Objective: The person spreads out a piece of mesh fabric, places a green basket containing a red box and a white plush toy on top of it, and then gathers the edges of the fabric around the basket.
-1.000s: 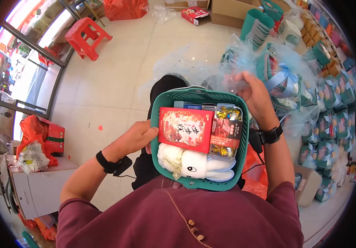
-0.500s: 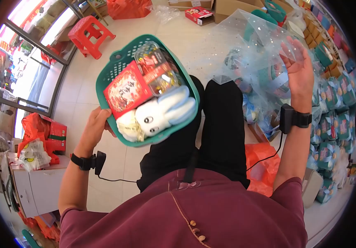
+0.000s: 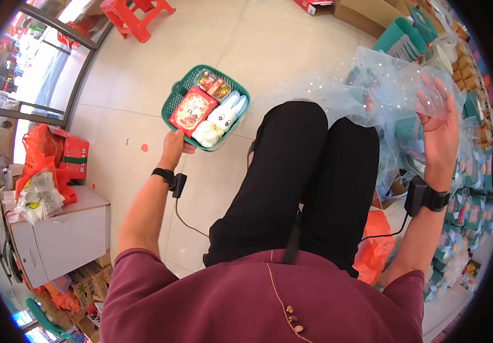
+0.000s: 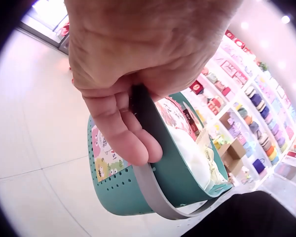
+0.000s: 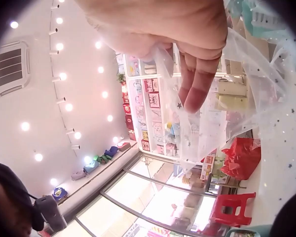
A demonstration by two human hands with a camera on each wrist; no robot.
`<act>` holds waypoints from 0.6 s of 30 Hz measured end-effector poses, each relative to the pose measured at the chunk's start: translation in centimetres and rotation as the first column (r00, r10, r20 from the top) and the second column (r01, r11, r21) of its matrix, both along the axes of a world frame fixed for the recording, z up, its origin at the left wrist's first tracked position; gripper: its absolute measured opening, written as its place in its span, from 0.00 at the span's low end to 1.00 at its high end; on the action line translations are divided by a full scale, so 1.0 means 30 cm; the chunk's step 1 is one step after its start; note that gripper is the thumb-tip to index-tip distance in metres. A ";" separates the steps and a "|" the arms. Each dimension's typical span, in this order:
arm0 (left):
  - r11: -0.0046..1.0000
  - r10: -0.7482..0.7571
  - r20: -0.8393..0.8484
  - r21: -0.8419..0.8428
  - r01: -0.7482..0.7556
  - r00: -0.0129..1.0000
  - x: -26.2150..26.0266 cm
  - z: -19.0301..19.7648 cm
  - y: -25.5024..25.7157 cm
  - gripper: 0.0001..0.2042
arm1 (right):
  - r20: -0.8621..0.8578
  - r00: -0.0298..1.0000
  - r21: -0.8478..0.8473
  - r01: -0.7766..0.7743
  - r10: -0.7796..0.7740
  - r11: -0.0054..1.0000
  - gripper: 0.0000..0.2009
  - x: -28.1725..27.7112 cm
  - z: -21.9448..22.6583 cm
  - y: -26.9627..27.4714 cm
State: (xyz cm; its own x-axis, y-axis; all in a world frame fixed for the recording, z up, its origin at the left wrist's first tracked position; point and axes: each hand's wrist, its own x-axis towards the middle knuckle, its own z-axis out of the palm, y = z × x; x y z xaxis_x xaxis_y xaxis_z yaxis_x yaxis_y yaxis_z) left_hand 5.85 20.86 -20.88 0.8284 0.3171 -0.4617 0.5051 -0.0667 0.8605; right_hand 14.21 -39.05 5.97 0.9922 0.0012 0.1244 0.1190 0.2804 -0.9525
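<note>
My left hand (image 3: pixel 173 150) grips the rim of a green plastic basket (image 3: pixel 169 103), its fingers curled over the edge. Inside lie a red printed box (image 3: pixel 192 110), a white plush rabbit (image 3: pixel 219 121) with blue ears and a clear pack of wrapped sweets (image 3: pixel 212 84). A grey handle (image 4: pixel 155 192) hangs down the basket's side in the left wrist view. To the right, my right hand (image 3: pixel 438 123) is raised palm up with its fingers extended. Sheer pale-blue tulle (image 3: pixel 338 86) with silver stars drapes over those fingers and spreads toward the knees.
Packed green baskets with blue bows (image 3: pixel 469 166) crowd the right side. Stacked green baskets (image 3: pixel 400 40) and a cardboard box (image 3: pixel 364 14) stand at the back. A red stool (image 3: pixel 135 17) is at the back left, a cabinet (image 3: pixel 72 240) at the left, an orange-red bag (image 3: pixel 375 246) beside the right leg.
The basket has gone from the lap to the left and down toward the floor with my left hand. My right hand has moved right, spreading the tulle, and its fingers have straightened.
</note>
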 end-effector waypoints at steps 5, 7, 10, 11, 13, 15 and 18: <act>0.991 0.111 -0.121 -0.060 -0.119 0.986 0.014 -0.274 0.035 0.22 | -0.043 0.996 -0.017 -0.078 0.077 0.997 0.23 0.040 -0.009 0.075; 0.984 0.152 -0.181 -0.068 -0.167 0.972 0.014 -0.334 0.030 0.22 | -0.053 0.996 -0.035 -0.078 0.076 0.996 0.23 0.055 -0.004 0.091; 0.970 0.204 -0.248 -0.078 -0.230 0.947 -0.016 -0.433 0.047 0.22 | -0.068 0.995 -0.050 -0.075 0.072 0.996 0.23 0.078 -0.005 0.112; 0.963 0.224 -0.249 -0.089 -0.253 0.942 -0.029 -0.458 0.054 0.23 | -0.071 0.995 -0.045 -0.066 0.063 0.997 0.23 0.085 -0.007 0.116; 0.948 0.256 -0.266 -0.119 -0.296 0.929 -0.063 -0.532 0.078 0.23 | -0.078 0.995 -0.029 -0.066 0.064 0.997 0.23 0.093 -0.008 0.122; 0.939 0.274 -0.268 -0.136 -0.317 0.924 -0.094 -0.587 0.097 0.23 | -0.074 0.994 -0.018 -0.075 0.074 0.997 0.22 0.098 -0.013 0.141; 0.937 0.220 -0.315 -0.196 -0.290 0.923 -0.135 -0.635 0.120 0.22 | -0.101 0.992 -0.029 -0.081 0.078 0.996 0.22 0.104 -0.003 0.182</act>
